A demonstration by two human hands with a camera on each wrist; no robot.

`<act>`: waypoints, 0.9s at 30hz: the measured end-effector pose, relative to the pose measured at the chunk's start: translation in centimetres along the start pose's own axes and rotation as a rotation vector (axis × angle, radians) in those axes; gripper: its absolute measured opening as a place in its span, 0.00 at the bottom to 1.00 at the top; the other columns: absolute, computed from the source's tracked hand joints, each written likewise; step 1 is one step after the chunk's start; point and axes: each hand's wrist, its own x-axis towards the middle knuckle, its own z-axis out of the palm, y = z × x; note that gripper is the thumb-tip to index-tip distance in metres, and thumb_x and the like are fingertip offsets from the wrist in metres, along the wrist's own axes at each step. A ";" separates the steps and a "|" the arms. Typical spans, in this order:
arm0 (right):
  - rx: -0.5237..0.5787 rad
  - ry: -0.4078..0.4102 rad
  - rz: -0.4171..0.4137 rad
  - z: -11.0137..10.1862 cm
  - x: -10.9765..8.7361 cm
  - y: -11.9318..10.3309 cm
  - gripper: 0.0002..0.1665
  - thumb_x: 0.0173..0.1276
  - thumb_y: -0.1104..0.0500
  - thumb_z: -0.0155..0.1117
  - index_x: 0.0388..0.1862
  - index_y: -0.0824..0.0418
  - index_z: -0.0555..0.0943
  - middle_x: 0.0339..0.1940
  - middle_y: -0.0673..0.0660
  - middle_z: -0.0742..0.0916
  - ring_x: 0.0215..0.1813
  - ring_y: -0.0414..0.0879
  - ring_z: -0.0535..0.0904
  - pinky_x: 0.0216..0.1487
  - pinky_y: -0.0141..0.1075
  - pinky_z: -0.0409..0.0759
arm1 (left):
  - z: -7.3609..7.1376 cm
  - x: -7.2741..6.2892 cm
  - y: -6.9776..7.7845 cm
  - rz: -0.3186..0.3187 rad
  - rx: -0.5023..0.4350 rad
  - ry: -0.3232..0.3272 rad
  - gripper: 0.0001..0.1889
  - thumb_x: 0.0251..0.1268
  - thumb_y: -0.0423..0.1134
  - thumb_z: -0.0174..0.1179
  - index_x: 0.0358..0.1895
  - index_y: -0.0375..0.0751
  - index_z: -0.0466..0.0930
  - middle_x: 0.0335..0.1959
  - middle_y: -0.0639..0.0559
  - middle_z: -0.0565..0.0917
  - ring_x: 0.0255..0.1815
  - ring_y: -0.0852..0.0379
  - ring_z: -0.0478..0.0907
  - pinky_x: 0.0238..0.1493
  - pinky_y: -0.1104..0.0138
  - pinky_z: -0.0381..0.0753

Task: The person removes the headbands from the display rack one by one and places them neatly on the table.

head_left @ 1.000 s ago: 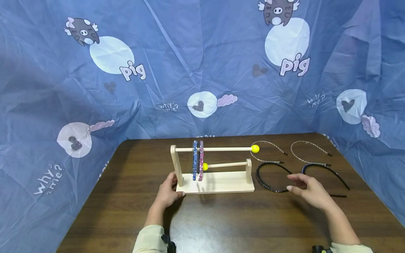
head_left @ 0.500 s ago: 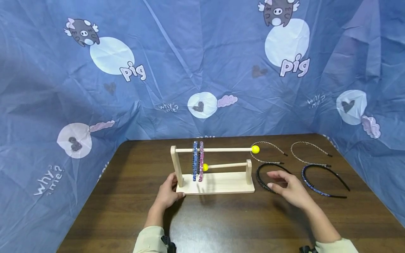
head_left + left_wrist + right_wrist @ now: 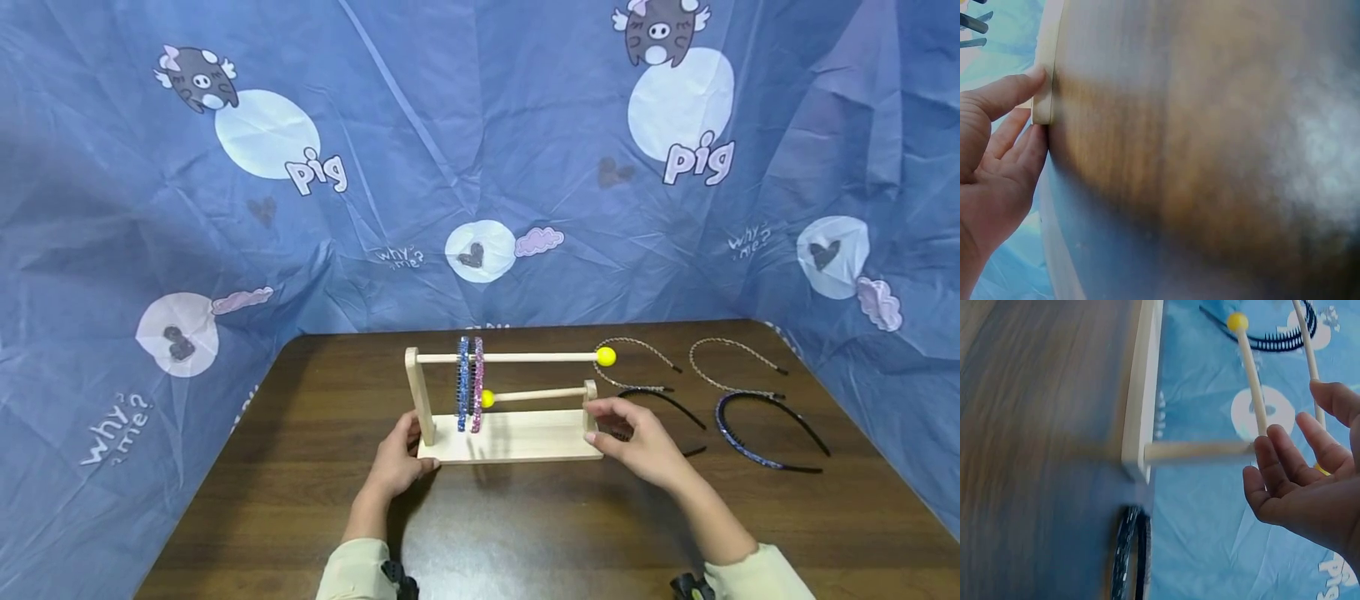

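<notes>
A wooden headband stand [image 3: 517, 446] with two rods stands mid-table. On its upper rod hang a blue glittery headband [image 3: 462, 387] and a pink one [image 3: 477, 392], side by side near the left post. My left hand [image 3: 396, 458] holds the base's left end; in the left wrist view its thumb [image 3: 1019, 87] lies against the wood, fingers at the end. Beside the right post, my right hand [image 3: 637, 442] has loosely bent fingers and nothing in it, overlapping that post in the head view. In the right wrist view its fingertips [image 3: 1275, 432] overlap the lower rod [image 3: 1251, 381].
Right of the stand lie a black headband [image 3: 678, 408], partly behind my right hand, and a blue glittery headband [image 3: 750, 450]. Two thin braided headbands [image 3: 637, 340] lie farther back on the brown table [image 3: 540, 533]. A blue printed cloth [image 3: 390, 183] hangs behind.
My right hand has moved left from over the headbands at the right to the stand's right post. My left hand stays at the base's left end.
</notes>
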 end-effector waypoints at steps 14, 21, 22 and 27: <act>0.158 -0.028 -0.047 3.5 1.4 -5.4 0.23 0.56 0.71 0.65 0.52 0.74 0.74 0.46 0.65 0.81 0.48 0.62 0.75 0.49 0.54 0.73 | 0.1 -0.1 -0.1 0.007 -0.006 0.000 0.39 0.35 0.16 0.68 0.59 0.32 0.66 0.51 0.32 0.76 0.55 0.38 0.71 0.56 0.50 0.71; 0.261 -0.030 -0.080 6.2 2.4 -3.5 0.25 0.56 0.72 0.65 0.54 0.73 0.73 0.49 0.70 0.80 0.51 0.63 0.74 0.52 0.58 0.70 | 0.2 -0.1 -0.1 0.012 -0.024 -0.005 0.38 0.36 0.16 0.67 0.58 0.32 0.66 0.51 0.31 0.76 0.55 0.38 0.71 0.57 0.50 0.70; 0.270 -0.030 -0.088 6.6 2.6 -3.1 0.25 0.56 0.72 0.65 0.54 0.72 0.73 0.49 0.69 0.80 0.51 0.62 0.74 0.52 0.57 0.70 | 0.2 -0.1 0.0 0.012 -0.020 -0.004 0.38 0.36 0.16 0.67 0.58 0.32 0.66 0.51 0.32 0.76 0.55 0.38 0.71 0.57 0.50 0.69; 0.315 -0.043 -0.112 8.2 3.4 -2.7 0.26 0.56 0.69 0.66 0.56 0.70 0.73 0.49 0.65 0.81 0.51 0.58 0.75 0.52 0.54 0.72 | 0.0 -0.2 0.1 0.011 -0.011 -0.007 0.38 0.36 0.16 0.67 0.58 0.32 0.66 0.51 0.31 0.76 0.55 0.38 0.71 0.57 0.49 0.70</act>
